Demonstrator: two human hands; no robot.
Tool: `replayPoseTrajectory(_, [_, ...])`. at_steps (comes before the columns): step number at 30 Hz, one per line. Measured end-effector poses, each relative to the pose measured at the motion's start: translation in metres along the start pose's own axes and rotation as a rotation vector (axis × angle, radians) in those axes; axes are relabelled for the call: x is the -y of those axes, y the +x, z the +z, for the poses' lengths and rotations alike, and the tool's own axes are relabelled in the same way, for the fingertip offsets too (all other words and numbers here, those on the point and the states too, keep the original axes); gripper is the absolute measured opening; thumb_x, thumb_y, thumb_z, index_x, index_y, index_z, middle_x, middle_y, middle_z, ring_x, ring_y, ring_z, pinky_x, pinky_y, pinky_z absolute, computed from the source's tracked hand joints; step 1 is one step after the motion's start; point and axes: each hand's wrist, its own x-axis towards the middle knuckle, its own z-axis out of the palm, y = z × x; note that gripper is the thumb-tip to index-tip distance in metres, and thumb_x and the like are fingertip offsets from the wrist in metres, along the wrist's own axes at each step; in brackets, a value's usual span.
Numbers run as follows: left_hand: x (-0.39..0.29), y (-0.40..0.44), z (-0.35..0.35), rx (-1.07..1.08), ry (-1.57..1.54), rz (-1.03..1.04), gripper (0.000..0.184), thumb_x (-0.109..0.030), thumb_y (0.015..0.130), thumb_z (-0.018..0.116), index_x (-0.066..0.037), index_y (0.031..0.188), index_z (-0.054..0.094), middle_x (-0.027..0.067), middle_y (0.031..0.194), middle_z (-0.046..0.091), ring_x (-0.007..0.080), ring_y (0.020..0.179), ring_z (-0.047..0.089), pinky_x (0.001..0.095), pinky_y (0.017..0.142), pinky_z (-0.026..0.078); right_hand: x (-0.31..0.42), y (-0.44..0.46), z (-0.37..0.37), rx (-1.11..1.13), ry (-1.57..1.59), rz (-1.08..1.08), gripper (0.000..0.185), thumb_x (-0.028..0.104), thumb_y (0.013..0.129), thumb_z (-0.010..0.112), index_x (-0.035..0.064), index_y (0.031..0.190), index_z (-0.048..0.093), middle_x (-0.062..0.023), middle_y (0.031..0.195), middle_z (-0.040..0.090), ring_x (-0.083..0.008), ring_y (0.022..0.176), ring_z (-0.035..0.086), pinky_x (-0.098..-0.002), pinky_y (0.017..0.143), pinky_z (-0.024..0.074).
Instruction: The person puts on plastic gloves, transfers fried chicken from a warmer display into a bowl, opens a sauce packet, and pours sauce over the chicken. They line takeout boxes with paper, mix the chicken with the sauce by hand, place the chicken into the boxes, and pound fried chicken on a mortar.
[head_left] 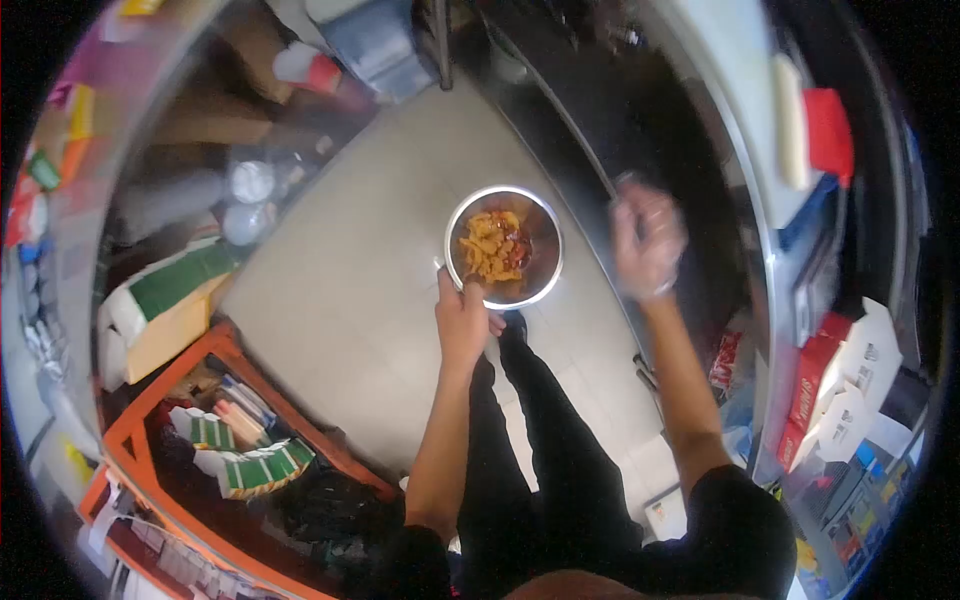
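Observation:
A round stainless steel bowl [545, 245] is held above the floor in front of my body. Inside it lie yellow-orange pieces of food [490, 245] with dark red sauce or seasoning on one side. My left hand [463, 320] grips the bowl at its near left rim, thumb up by the edge and fingers underneath. My right hand [648, 240] is raised to the right, apart from the bowl, and seems to wear a thin clear glove. Motion blurs its fingers, so whether they hold anything does not show.
An orange-red metal frame [225, 345] with green-and-white packets [265, 470] stands at lower left. On the left is a green-and-white box [170, 300]. A dark shelf or counter [640, 110] runs along the right, with red-and-white cartons [835, 385] beyond. Light tiles [350, 260] cover the floor.

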Motion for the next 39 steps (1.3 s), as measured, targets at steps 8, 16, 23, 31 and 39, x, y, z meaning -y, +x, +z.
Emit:
replayPoseTrajectory(8, [-0.156, -0.109, -0.039, -0.058, 0.186, 0.114, 0.031, -0.014, 0.099, 0.048, 0.007, 0.122, 0.048, 0.0236, 0.066, 0.068, 0.0315, 0.050, 0.070, 0.0426, 0.048, 0.059, 0.253, 0.084, -0.012, 0.928, -0.150, 0.181, 0.083, 0.034, 0.075, 0.086, 0.0133, 0.146, 0.051, -0.0315, 0.132, 0.053, -0.0511, 0.123, 0.055, -0.0528, 0.107, 0.0468])
replayPoseTrajectory(16, [-0.279, -0.124, -0.140, -0.110, 0.143, 0.104, 0.034, -0.020, 0.102, 0.046, 0.005, 0.125, 0.046, 0.0217, 0.066, 0.067, 0.0307, 0.050, 0.069, 0.0421, 0.046, 0.058, 0.361, 0.178, 0.009, 0.849, 0.054, -0.262, 0.049, 0.016, 0.083, 0.077, 0.0160, 0.131, 0.065, -0.0229, 0.133, 0.057, -0.0473, 0.120, 0.058, -0.0503, 0.104, 0.0497])
replayPoseTrajectory(23, [-0.393, -0.125, -0.214, -0.097, 0.101, 0.166, 0.034, -0.018, 0.103, 0.043, 0.006, 0.127, 0.047, 0.0195, 0.066, 0.065, 0.0288, 0.048, 0.068, 0.0399, 0.042, 0.055, 0.446, 0.270, 0.000, 0.600, 0.134, -0.258, 0.040, 0.017, 0.090, 0.069, 0.0013, 0.127, 0.067, -0.0242, 0.117, 0.070, -0.0422, 0.110, 0.066, -0.0489, 0.100, 0.0524])
replayPoseTrajectory(31, [-0.414, -0.063, -0.224, -0.195, 0.352, 0.518, 0.040, -0.032, 0.103, 0.051, 0.003, 0.119, 0.063, 0.0244, 0.095, 0.071, 0.0372, 0.094, 0.073, 0.0453, 0.075, 0.055, 0.459, 0.314, 0.105, 0.960, -0.022, -0.201, 0.042, 0.023, 0.079, 0.078, 0.0111, 0.117, 0.068, -0.0218, 0.121, 0.068, -0.0442, 0.111, 0.067, -0.0501, 0.098, 0.0540])
replayPoseTrajectory(39, [-0.459, -0.026, -0.216, 0.148, 0.078, 0.232, 0.039, -0.020, 0.099, 0.045, 0.001, 0.132, 0.048, 0.0223, 0.088, 0.068, 0.0277, 0.052, 0.068, 0.0355, 0.042, 0.058, 0.424, 0.357, 0.074, 0.904, 0.111, -0.431, 0.037, 0.012, 0.077, 0.075, 0.0186, 0.113, 0.076, -0.0152, 0.113, 0.071, -0.0380, 0.103, 0.069, -0.0468, 0.091, 0.0560])
